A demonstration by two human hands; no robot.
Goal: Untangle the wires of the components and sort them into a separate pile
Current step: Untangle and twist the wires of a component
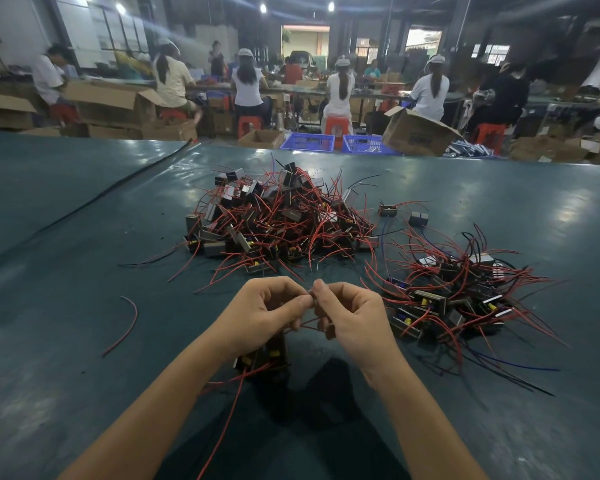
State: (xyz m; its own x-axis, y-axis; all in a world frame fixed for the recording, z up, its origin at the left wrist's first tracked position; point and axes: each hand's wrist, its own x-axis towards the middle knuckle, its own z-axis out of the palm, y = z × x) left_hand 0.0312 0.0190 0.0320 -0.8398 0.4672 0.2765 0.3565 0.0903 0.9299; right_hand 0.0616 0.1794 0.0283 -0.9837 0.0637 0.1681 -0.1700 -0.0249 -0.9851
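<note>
A big tangled heap of small black components with red wires (278, 220) lies in the middle of the green table (66, 237). To its right sits a second, flatter pile of the same components (454, 299). My left hand (267, 313) and my right hand (350, 313) meet near the table's front, both pinching red wire ends between thumb and fingers. Below my left hand hangs or rests a component with yellow parts (264, 355); its red wires trail down toward me. Whether the left hand also holds its body is hidden.
A loose red wire (127, 323) lies on the table at the left. A black cable (118, 188) runs diagonally across the far left. Two single components (388, 210) sit apart behind the right pile. Blue crates (307, 142), cardboard boxes and seated people are beyond the table's far edge.
</note>
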